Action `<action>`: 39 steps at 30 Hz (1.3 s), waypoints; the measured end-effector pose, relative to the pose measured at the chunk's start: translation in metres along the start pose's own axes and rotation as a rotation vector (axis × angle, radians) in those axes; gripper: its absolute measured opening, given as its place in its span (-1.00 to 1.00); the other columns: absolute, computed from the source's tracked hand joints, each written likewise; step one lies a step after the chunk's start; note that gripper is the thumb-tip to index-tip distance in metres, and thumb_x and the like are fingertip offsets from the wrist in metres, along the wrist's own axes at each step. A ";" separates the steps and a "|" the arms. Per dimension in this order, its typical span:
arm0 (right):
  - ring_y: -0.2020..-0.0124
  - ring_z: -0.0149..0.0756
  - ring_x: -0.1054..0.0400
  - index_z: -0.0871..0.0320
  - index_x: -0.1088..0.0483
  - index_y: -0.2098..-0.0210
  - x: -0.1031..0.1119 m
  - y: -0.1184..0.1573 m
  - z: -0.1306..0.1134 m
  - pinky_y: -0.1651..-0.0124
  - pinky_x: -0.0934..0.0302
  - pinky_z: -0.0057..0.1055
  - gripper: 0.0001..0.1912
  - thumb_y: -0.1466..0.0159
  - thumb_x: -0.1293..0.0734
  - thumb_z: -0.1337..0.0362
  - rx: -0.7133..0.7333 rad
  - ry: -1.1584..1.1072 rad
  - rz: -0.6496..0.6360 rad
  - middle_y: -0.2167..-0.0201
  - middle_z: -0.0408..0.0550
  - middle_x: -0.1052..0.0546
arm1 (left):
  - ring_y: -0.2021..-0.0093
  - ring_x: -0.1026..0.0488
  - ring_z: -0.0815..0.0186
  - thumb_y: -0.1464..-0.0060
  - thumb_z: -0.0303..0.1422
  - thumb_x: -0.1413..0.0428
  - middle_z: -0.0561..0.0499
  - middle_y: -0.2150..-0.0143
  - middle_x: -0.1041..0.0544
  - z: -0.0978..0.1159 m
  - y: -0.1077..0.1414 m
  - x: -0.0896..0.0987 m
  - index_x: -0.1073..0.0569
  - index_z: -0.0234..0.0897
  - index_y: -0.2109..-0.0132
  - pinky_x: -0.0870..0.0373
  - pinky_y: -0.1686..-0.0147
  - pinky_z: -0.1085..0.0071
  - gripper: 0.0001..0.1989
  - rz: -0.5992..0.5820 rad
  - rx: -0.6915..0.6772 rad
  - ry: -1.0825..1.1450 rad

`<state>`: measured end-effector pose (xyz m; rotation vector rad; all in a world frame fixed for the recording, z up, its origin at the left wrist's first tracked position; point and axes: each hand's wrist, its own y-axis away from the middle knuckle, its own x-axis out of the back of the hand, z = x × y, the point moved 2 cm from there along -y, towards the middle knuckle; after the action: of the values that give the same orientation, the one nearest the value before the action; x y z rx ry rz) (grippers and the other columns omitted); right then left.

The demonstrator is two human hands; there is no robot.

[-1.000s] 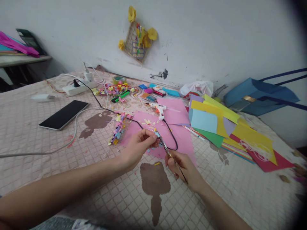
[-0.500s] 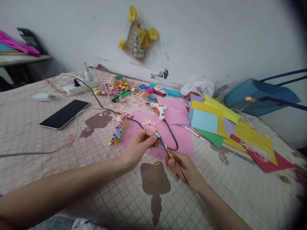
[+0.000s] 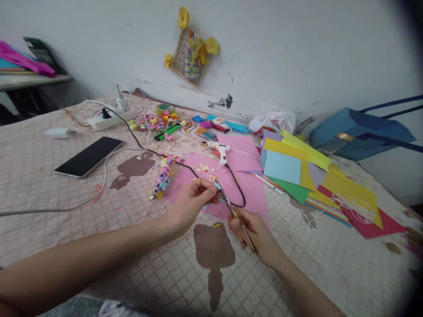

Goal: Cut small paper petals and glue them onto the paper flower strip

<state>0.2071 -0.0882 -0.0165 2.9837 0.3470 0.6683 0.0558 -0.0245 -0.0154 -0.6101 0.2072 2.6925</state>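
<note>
Left hand (image 3: 190,202) pinching 1 small blue piece (image 3: 217,186), right hand (image 3: 254,229) gripping scissors (image 3: 228,202), blades close beside it, white glue gun (image 3: 223,157) on pink paper (image 3: 254,191) beyond

I see one camera, worn on the person's head, near the pink sheet (image 3: 255,190) and higher than it. It faces forward and down over that sheet, towards the wall (image 3: 280,53) beyond.

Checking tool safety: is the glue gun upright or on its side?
On its side: the glue gun lies flat on pink paper.
</note>
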 end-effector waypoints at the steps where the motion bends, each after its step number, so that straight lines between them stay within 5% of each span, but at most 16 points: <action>1: 0.67 -0.47 -0.03 0.14 -0.11 0.55 0.000 0.000 0.000 0.65 0.10 -0.53 -0.48 -0.15 -0.10 -0.21 0.004 0.000 0.000 0.70 -0.25 -0.14 | 0.39 -0.37 0.39 0.03 -0.35 -0.15 0.03 0.44 -0.42 -0.001 0.000 0.000 -0.34 -0.34 0.37 -0.27 0.29 0.40 -0.84 -0.002 -0.001 -0.001; 19: 0.67 -0.49 -0.02 0.14 -0.11 0.53 -0.001 0.003 0.000 0.65 0.09 -0.53 -0.47 -0.15 -0.08 -0.22 -0.021 -0.007 0.020 0.67 -0.25 -0.12 | 0.40 -0.39 0.41 0.00 -0.39 -0.13 0.03 0.44 -0.45 0.008 -0.002 0.000 -0.32 -0.35 0.38 -0.27 0.32 0.43 -0.87 -0.052 0.027 -0.049; 39: 0.68 -0.49 -0.03 0.15 -0.12 0.57 0.002 0.003 -0.002 0.65 0.08 -0.54 -0.55 -0.19 -0.15 -0.10 -0.020 -0.002 0.043 0.71 -0.26 -0.15 | 0.39 -0.44 0.41 0.01 -0.40 -0.15 0.00 0.43 -0.49 0.020 -0.017 0.011 -0.31 -0.37 0.40 -0.31 0.29 0.44 -0.85 -0.270 0.080 -0.123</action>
<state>0.2087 -0.0906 -0.0134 2.9810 0.2746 0.6686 0.0455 -0.0011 -0.0033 -0.4148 0.1839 2.4385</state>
